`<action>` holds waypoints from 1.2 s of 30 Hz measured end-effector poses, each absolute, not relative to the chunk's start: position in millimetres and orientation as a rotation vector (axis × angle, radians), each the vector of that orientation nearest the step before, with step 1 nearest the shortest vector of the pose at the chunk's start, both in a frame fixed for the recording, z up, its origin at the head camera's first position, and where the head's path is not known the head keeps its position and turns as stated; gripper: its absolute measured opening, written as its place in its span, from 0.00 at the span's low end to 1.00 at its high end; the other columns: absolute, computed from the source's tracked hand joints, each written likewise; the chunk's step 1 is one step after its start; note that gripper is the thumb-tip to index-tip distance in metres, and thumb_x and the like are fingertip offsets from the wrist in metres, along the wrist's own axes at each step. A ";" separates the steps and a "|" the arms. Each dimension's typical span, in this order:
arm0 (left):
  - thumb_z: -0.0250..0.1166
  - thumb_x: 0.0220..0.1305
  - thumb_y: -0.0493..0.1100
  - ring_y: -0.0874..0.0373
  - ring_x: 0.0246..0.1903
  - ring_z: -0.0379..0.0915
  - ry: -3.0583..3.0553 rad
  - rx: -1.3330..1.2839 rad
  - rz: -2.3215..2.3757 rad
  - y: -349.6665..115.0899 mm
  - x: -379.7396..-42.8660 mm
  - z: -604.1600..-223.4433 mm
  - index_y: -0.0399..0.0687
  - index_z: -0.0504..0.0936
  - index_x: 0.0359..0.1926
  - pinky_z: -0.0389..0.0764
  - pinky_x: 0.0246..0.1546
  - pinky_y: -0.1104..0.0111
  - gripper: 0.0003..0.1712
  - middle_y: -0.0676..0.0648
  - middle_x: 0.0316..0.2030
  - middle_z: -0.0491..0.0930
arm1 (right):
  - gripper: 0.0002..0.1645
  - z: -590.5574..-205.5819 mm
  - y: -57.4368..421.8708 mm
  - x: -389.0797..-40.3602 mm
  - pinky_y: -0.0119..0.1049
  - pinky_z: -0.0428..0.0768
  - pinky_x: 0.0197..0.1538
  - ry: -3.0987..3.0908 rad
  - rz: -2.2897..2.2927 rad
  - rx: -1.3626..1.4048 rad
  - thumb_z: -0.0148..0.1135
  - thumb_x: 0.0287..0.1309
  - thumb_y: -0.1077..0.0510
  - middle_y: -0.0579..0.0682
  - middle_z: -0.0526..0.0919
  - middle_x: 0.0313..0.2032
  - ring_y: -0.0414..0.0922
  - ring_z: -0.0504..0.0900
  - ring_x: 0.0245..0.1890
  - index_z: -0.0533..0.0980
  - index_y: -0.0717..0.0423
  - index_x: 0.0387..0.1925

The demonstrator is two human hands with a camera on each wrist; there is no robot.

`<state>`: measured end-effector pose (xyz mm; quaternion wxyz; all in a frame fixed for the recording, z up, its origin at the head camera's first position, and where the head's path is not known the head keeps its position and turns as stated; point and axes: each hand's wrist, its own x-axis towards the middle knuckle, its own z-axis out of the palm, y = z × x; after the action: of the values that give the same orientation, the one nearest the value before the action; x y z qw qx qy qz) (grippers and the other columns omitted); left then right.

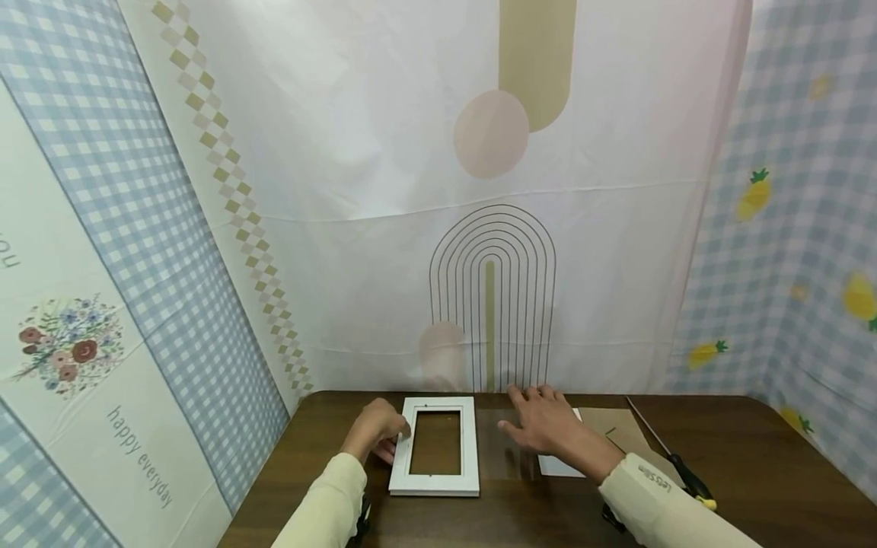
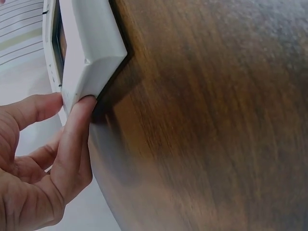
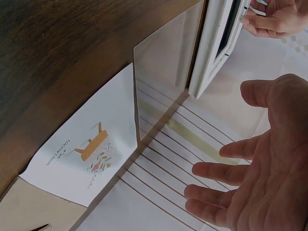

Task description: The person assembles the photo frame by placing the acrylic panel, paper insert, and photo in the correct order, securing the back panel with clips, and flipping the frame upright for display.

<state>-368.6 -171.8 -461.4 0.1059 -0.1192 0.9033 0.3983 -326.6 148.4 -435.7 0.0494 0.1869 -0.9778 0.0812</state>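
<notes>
A white picture frame (image 1: 468, 449) lies on the brown wooden table, and table wood shows through its opening. My left hand (image 1: 377, 428) pinches the frame's left side; in the left wrist view the thumb and fingers (image 2: 77, 130) hold it by a corner. Right of the frame lies a clear, reflective pane (image 3: 161, 72). My right hand (image 1: 544, 420) is over the area of the pane and a white paper insert (image 3: 103, 144), fingers spread and holding nothing. Printed on the insert are a small picture and size text. In the head view, the right hand and forearm hide part of it.
A brown backing board (image 1: 610, 422) lies right of the insert, partly behind the right forearm. Beside it is a screwdriver (image 1: 688, 473) with a black and yellow handle. Patterned cloth (image 1: 384, 266) hangs along the table's back edge.
</notes>
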 end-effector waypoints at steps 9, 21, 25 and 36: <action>0.74 0.66 0.33 0.47 0.19 0.88 2.657 -0.350 1.158 -172.0 -370.7 -462.4 0.29 0.83 0.35 0.96 0.22 0.60 0.09 0.35 0.27 0.85 | 0.44 -436.9 143.9 -330.2 0.79 0.74 0.78 -3.010 0.273 0.562 0.62 0.82 0.38 0.76 0.77 0.73 0.80 0.71 0.76 0.70 0.66 0.80; 0.74 0.66 0.34 0.49 0.18 0.86 2.669 -0.338 1.145 -170.2 -368.5 -458.9 0.32 0.82 0.33 0.96 0.23 0.61 0.09 0.36 0.27 0.85 | 0.47 -441.1 145.0 -332.9 0.82 0.69 0.79 -3.100 0.341 0.583 0.64 0.80 0.37 0.76 0.74 0.76 0.81 0.66 0.79 0.67 0.63 0.83; 0.74 0.66 0.33 0.50 0.17 0.85 2.674 -0.337 1.139 -168.6 -368.2 -456.7 0.32 0.83 0.33 0.96 0.22 0.62 0.09 0.34 0.28 0.87 | 0.47 -444.2 146.2 -332.2 0.82 0.70 0.78 -3.105 0.329 0.595 0.66 0.79 0.38 0.76 0.75 0.75 0.82 0.67 0.78 0.68 0.63 0.83; 0.74 0.66 0.33 0.49 0.18 0.87 2.669 -0.352 1.132 -169.6 -367.5 -456.6 0.33 0.81 0.31 0.96 0.23 0.61 0.11 0.35 0.27 0.87 | 0.49 -449.9 142.3 -336.1 0.82 0.69 0.79 -3.139 0.319 0.592 0.67 0.77 0.36 0.75 0.75 0.74 0.81 0.69 0.77 0.67 0.62 0.83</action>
<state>-367.5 -169.6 -456.6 0.1104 -0.1197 0.9084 0.3852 -336.1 142.3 -449.9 -0.0342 0.1844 -0.9772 0.0994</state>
